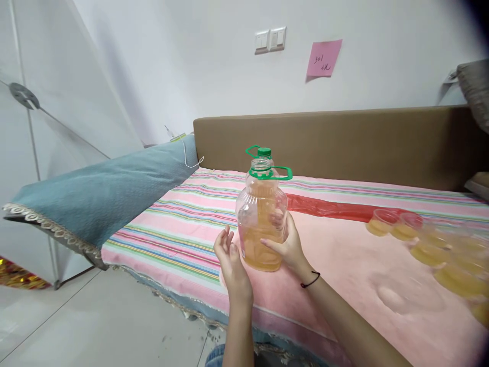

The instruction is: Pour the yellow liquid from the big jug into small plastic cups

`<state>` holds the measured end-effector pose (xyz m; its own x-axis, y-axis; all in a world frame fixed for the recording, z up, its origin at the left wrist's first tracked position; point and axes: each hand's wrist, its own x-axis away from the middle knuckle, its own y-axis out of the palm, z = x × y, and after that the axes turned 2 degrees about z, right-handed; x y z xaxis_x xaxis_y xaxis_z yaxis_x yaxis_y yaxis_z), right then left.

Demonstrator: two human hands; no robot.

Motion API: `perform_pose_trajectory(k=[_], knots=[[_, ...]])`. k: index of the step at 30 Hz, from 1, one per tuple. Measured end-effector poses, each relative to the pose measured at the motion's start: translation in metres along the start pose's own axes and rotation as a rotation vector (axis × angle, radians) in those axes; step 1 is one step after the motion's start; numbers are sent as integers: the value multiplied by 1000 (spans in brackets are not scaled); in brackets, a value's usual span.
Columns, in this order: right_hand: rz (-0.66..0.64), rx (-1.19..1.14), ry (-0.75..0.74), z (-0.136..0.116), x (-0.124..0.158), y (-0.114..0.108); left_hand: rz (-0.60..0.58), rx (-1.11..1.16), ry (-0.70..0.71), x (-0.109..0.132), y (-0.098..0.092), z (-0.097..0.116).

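A clear plastic jug (256,250) stands on the pink cloth, partly filled with yellowish liquid. Its mouth is uncapped, and a green ring handle (283,173) sticks out to the right at its neck. My right hand (290,247) grips the jug's right side, thumb across the front and fingers behind. Beside the lower left of the jug, my left hand (234,267) is raised with its fingers apart, holding nothing; whether it touches the plastic I cannot tell. Directly behind, a second jug with a green cap (264,151) is mostly hidden.
Several clear cups (379,228) of yellow liquid stand at the right, blurred towards the edge. A transparent round object (405,293) lies before them. A red plastic strip (332,209) crosses behind. The brown backrest (324,142) borders the rear, and a blue-covered armrest (103,186) the left.
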<state>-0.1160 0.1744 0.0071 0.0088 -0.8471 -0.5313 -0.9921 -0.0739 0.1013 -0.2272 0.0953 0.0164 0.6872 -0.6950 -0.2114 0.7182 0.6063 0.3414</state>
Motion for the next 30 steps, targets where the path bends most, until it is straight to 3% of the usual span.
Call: perform_pose_trajectory(k=[3, 6, 12, 15, 23, 26, 30], knots=[[-22, -30, -19, -16, 3, -14, -41, 36, 39, -1, 0, 2], [-47, -20, 13, -34, 12, -37, -152, 87, 43, -2, 1, 2], [-174, 4, 217, -83, 57, -84, -396, 228, -80, 9, 11, 3], [-196, -11, 305, -102, 88, -105, -554, 273, -103, 24, 17, 7], [-69, 165, 397, -128, 154, -171, -1082, 290, -202, 72, 34, 8], [-26, 239, 376, -143, 168, -192, -1193, 322, -312, 93, 49, 6], [-8, 378, 373, -163, 185, -219, -1252, 333, -459, 125, 69, 0]])
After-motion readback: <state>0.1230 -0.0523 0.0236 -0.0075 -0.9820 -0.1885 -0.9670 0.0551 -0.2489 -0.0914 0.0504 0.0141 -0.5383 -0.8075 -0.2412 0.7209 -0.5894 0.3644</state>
